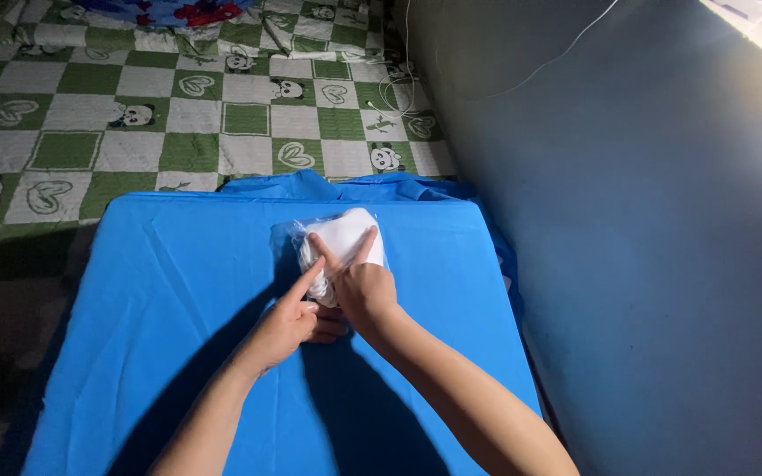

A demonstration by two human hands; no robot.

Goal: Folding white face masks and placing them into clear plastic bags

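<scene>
A blue-covered tabletop (178, 291) stands beside a grey wall (646, 220). Both hands' fingers (317, 249) spread, pressing the white bagged bundle (346, 234).

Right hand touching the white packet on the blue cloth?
Touching. Head view shows the right hand with two fingers spread flat on the white packet, no gap visible.

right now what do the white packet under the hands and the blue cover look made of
White packet: seems to be soft white cloth or paper inside clear plastic film, judging by the glossy crinkles at its edge. Blue cover: looks like thin matte woven fabric, with soft creases and bunched folds at the far edge.
</scene>
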